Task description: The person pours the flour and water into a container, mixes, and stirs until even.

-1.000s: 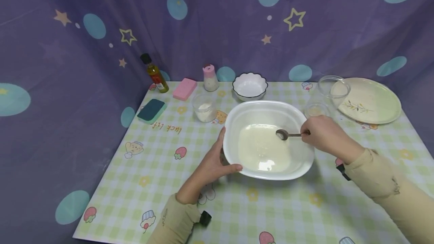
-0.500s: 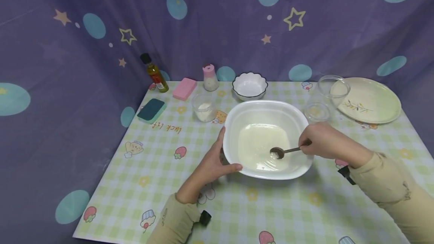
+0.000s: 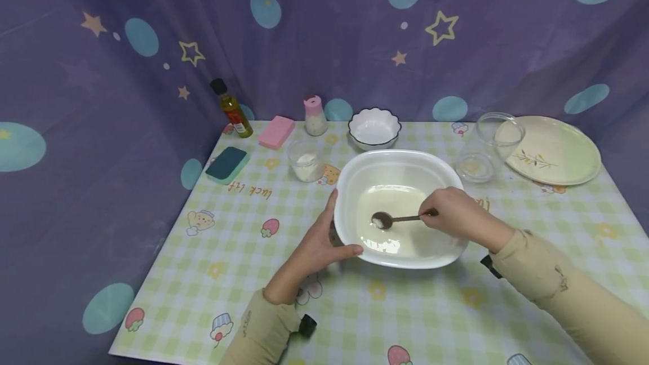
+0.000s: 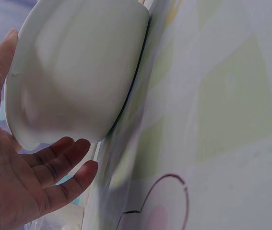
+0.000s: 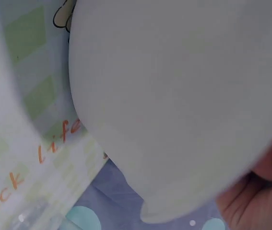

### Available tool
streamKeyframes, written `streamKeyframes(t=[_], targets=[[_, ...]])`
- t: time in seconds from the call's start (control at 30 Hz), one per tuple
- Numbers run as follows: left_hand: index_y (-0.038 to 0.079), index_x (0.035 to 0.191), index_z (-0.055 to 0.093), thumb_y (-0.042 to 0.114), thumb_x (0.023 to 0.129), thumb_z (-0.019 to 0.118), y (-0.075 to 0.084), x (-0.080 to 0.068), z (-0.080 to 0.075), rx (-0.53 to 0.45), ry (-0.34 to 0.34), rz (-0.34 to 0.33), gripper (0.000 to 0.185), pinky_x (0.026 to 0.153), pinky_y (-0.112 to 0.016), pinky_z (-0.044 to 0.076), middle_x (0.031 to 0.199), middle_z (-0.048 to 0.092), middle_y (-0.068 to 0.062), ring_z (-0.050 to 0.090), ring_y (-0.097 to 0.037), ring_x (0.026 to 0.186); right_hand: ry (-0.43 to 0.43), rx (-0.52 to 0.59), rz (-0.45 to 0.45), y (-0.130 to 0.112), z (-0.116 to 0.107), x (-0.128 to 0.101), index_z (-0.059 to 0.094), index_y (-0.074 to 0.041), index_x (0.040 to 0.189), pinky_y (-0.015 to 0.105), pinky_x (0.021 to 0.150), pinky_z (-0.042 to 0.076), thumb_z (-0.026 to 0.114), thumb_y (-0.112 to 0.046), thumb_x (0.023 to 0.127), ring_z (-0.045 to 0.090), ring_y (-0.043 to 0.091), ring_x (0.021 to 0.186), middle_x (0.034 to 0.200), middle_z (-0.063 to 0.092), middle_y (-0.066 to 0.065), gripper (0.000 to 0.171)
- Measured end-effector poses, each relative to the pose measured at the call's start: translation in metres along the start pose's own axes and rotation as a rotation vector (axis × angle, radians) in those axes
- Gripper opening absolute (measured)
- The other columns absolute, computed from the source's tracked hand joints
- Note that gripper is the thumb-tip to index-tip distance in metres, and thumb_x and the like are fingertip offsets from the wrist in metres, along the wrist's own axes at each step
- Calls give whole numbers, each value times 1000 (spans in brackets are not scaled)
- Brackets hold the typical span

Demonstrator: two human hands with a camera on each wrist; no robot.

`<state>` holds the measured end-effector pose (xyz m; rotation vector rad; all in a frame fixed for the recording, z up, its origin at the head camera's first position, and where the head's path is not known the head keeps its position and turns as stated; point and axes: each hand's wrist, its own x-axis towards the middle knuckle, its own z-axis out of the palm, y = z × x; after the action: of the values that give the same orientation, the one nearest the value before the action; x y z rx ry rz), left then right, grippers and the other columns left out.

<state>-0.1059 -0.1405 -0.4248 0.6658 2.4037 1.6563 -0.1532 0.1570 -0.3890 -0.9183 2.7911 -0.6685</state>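
Note:
A white basin [image 3: 350, 185] stands on the table, with pale, creamy liquid [image 3: 400, 201] covering its bottom. My left hand [image 3: 319, 244] holds its near left corner, thumb over the front rim and fingers along the left side. In the left wrist view, several fingers [image 4: 61, 187] curve loosely beside the outer wall. My right hand [image 3: 451, 213] pinches the handle of a small brown spoon [image 3: 382, 220] over the basin. Something white lies in the spoon's bowl, at the liquid; I cannot tell whether it touches. The basin wall [image 5: 174, 105] hides the spoon from the right wrist view.
Behind the basin is a scalloped bowl [image 3: 374, 128]; to its left stand a glass bowl of white powder [image 3: 306, 168], a pink-topped shaker [image 3: 315, 117], two sponges [image 3: 227, 165] and an oil bottle [image 3: 233, 111]. At right are a clear container [image 3: 476, 154] and an oval plate [image 3: 563, 154].
My right hand has carried the spoon leftward across the basin, dipping toward the near side on the way. White matter still shows in the spoon. The left hand and basin have stayed put.

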Motion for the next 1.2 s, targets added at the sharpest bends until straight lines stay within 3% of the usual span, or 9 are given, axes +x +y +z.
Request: streamKeyframes(t=[0.27,0.57,0.83,1.2], targets=[[13,157,-2,22,77,85,-2,0,-1,-11,1,-1,118,115,-50,18,163,8,-9,16,-23,147,59,-18,141,5,-2,9,76,-9,77,31,59,43,65,-2,84,49,12,58,68,66,-6,16],[15,157,-3,19,77,84,-2,0,0,-12,1,-11,118,115,-51,18,163,7,-8,15,-23,147,57,-60,212,15,-14,2,77,-7,80,36,60,47,63,-2,85,56,15,62,72,68,-2,15],[14,157,-4,16,78,84,-2,0,-1,-7,-5,-21,119,115,-50,17,163,7,-8,15,-22,147,30,-41,191,21,-25,-11,76,-10,78,30,56,42,64,-2,83,49,13,60,68,64,-6,15],[17,157,-4,25,78,84,-2,0,-1,-22,-8,-11,119,116,-47,15,164,6,-7,13,-20,148,-88,36,42,8,-17,-13,77,-12,77,26,58,45,73,-2,80,51,5,61,69,64,-11,11]])
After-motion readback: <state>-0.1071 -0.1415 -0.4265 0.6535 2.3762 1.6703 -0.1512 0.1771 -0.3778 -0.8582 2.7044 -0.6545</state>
